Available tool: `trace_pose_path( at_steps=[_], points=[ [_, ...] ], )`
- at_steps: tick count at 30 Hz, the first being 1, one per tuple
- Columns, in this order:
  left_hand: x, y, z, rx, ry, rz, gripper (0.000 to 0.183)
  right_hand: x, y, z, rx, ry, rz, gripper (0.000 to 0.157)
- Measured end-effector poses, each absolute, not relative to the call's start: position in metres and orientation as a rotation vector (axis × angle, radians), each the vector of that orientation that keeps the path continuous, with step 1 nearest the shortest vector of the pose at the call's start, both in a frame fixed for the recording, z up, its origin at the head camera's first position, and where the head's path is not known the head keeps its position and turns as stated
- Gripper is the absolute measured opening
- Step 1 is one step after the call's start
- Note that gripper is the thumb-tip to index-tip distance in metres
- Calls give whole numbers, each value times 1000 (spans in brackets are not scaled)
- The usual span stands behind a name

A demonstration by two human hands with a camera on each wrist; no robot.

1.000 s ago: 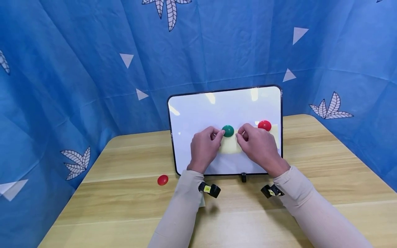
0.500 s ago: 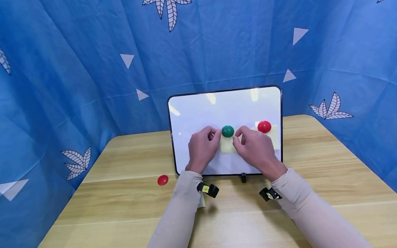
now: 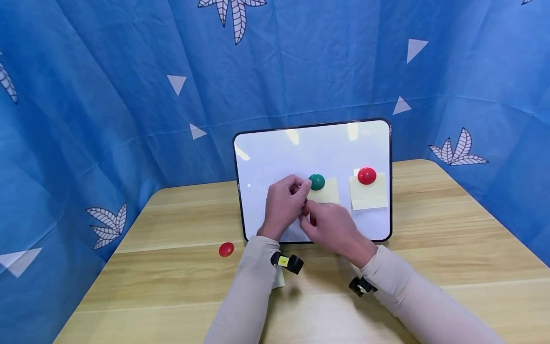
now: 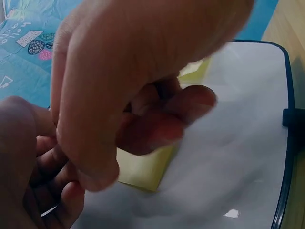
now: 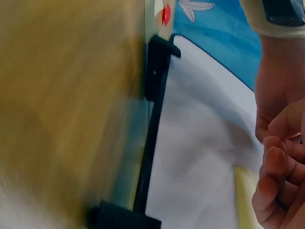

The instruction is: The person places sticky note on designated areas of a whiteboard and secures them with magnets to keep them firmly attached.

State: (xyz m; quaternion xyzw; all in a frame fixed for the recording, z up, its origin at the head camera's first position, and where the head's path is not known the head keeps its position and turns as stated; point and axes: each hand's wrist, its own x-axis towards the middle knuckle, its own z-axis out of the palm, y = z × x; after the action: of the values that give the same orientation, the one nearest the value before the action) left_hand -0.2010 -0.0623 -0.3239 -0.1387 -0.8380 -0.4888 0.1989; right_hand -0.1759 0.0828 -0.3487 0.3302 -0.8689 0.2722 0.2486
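Observation:
On a whiteboard (image 3: 279, 148), a green round magnet (image 3: 317, 182) sits over the upper part of a yellow sticky note (image 3: 327, 191). My left hand (image 3: 283, 203) has its fingers curled, thumb tip right at the magnet's left edge; I cannot tell whether it pinches anything. My right hand (image 3: 333, 227) is just below, fingers curled and tips close to the left fingertips. In the left wrist view the right hand (image 4: 119, 71) overlaps the note (image 4: 147, 167), with nothing visible in its fingers. The right wrist view shows both hands meeting at the right edge.
A second yellow note (image 3: 368, 195) hangs at the board's right under a red magnet (image 3: 367, 176). Another red magnet (image 3: 226, 249) lies on the wooden table (image 3: 172, 286), left of the board. A pale paper (image 3: 279, 278) is partly hidden under my left forearm.
My right hand has moved left and down from the green magnet's right side to beneath my left fingertips, uncovering the right-hand note. My left hand has shifted only slightly. The magnets stay put.

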Motion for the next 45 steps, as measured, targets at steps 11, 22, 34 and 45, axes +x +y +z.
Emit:
trace_pose_path(
  at_steps=[11,22,34,45],
  points=[
    [-200,-67,-326,-471,-2401,-1446,24,-174,78,-358,957,-2424,788,18],
    [-194,-88,-332,-402,-2485,-1373,23,-171,68,-365,1157,-2531,840,10],
    [-178,-109,-344,-403,-2549,-1286,22,-165,60,-365,1458,-2579,852,10],
    [-172,-135,-359,-481,-2571,-1397,23,-158,58,-369,1622,-2770,703,14]
  ],
)
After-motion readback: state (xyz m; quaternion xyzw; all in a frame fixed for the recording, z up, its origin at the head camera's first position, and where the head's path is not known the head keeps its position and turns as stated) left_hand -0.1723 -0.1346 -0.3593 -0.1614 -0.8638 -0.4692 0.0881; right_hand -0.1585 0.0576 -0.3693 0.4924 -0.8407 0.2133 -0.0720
